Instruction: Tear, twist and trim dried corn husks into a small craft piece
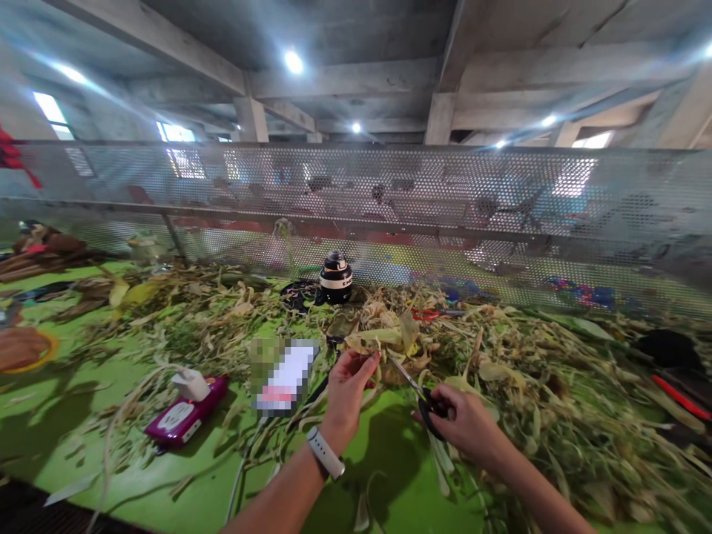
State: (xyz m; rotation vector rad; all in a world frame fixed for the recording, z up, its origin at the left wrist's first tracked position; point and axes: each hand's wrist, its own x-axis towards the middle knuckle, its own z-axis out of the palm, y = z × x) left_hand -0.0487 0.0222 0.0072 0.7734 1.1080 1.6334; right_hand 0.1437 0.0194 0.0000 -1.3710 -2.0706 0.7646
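Observation:
My left hand point(348, 389), with a white band on the wrist, pinches a dry, pale yellow-green leaf piece point(375, 371) between thumb and fingers. Close to its right, my right hand point(470, 423) grips black-handled scissors point(427, 408). Their metal blades point up and left towards the left fingertips. Whether the blades touch the leaf is too small to tell. Just beyond my hands lies a heap of dry, husk-like leaves point(389, 337).
Leaf scraps cover much of the green table point(383, 452). Left of my hands lie a phone point(286, 374) and a purple power strip point(186, 415) with cords. A black bottle point(336, 278) stands before the perforated metal screen point(389, 178). Another person's hand point(25, 348) shows at far left.

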